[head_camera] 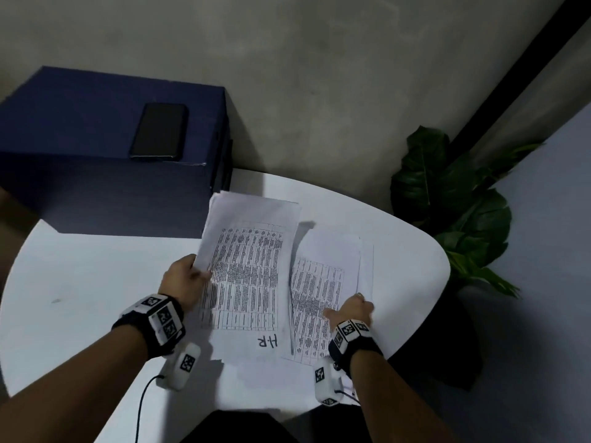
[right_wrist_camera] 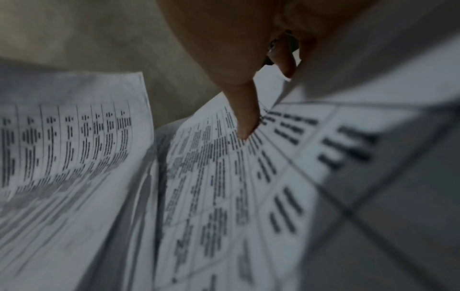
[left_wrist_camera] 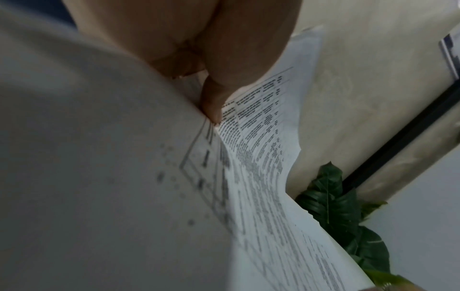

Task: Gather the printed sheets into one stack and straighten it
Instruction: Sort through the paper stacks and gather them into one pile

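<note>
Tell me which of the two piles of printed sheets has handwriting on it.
The left pile, held at its left edge by the left hand, has "H.R" handwritten near its bottom edge. The right pile under the right hand shows none.

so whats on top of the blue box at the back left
A dark phone lies flat on the blue box, screen off. Nothing else shows on the lid. The box is shut, so whatever it holds is hidden.
</note>
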`<control>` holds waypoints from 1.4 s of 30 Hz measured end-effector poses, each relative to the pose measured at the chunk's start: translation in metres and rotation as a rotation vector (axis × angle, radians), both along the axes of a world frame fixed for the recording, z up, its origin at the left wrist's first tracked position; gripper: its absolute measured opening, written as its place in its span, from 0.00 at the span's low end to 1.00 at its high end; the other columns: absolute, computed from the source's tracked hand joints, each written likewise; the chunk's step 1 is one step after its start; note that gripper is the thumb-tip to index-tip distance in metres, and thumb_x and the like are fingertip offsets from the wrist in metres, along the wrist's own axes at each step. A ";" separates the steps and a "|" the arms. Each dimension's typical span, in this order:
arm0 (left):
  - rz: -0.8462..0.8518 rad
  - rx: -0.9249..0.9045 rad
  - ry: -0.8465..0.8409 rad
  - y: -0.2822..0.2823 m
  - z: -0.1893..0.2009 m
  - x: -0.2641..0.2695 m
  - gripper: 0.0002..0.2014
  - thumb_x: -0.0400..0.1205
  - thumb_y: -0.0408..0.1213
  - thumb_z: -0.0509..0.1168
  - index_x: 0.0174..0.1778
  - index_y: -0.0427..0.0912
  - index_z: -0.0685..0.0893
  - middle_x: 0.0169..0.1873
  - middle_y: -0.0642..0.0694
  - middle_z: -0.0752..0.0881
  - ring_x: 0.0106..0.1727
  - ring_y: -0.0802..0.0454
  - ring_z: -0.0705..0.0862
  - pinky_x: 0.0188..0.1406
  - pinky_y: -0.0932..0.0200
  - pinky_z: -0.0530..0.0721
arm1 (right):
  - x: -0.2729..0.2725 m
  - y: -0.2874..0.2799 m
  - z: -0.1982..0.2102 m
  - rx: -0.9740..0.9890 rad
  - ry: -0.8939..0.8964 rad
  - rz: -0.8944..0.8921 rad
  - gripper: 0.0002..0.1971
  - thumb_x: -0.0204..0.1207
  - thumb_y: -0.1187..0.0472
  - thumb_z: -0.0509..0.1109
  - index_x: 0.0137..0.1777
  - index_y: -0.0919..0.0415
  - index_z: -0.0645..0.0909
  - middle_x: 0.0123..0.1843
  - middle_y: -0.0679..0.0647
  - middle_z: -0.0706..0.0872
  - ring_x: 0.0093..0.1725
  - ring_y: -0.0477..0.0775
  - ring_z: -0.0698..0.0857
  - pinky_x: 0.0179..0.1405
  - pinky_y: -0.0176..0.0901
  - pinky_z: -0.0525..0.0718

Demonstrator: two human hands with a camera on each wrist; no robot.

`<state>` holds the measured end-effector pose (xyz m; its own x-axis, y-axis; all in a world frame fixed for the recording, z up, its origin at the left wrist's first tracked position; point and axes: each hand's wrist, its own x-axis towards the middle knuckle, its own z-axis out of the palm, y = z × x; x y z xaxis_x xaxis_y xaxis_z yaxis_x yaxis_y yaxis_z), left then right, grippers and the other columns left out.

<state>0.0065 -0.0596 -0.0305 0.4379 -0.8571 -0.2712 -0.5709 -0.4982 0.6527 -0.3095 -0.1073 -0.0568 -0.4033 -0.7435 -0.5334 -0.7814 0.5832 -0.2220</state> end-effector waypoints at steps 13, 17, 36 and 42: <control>-0.057 0.169 0.101 0.021 -0.020 0.011 0.08 0.80 0.32 0.70 0.53 0.34 0.84 0.45 0.40 0.87 0.48 0.41 0.85 0.45 0.58 0.75 | -0.023 -0.012 0.102 -0.487 -0.179 0.015 0.28 0.76 0.63 0.74 0.73 0.73 0.73 0.72 0.70 0.79 0.71 0.69 0.77 0.71 0.52 0.72; -0.059 0.213 0.137 0.021 -0.023 0.007 0.11 0.78 0.31 0.71 0.56 0.36 0.84 0.45 0.41 0.86 0.47 0.43 0.84 0.45 0.58 0.76 | -0.046 -0.034 0.157 -0.793 -0.178 0.093 0.16 0.70 0.55 0.78 0.54 0.63 0.87 0.51 0.64 0.91 0.52 0.66 0.88 0.56 0.55 0.84; -0.067 0.189 0.333 0.014 -0.008 -0.022 0.15 0.83 0.41 0.67 0.59 0.33 0.80 0.49 0.36 0.88 0.48 0.41 0.86 0.47 0.45 0.86 | 0.058 0.010 0.013 -0.151 -0.139 0.224 0.25 0.82 0.52 0.60 0.77 0.59 0.70 0.78 0.57 0.70 0.76 0.64 0.68 0.75 0.56 0.70; -0.057 -0.026 0.203 0.025 -0.010 -0.003 0.08 0.83 0.34 0.68 0.54 0.43 0.76 0.37 0.43 0.87 0.37 0.41 0.88 0.33 0.53 0.85 | 0.054 0.035 -0.003 -0.095 0.018 0.017 0.45 0.71 0.38 0.68 0.80 0.65 0.57 0.78 0.63 0.61 0.75 0.67 0.62 0.68 0.63 0.75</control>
<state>0.0033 -0.0344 -0.0403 0.3269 -0.8868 -0.3266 -0.4529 -0.4503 0.7695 -0.2560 -0.0722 -0.0598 -0.3989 -0.7972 -0.4531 -0.7953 0.5468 -0.2618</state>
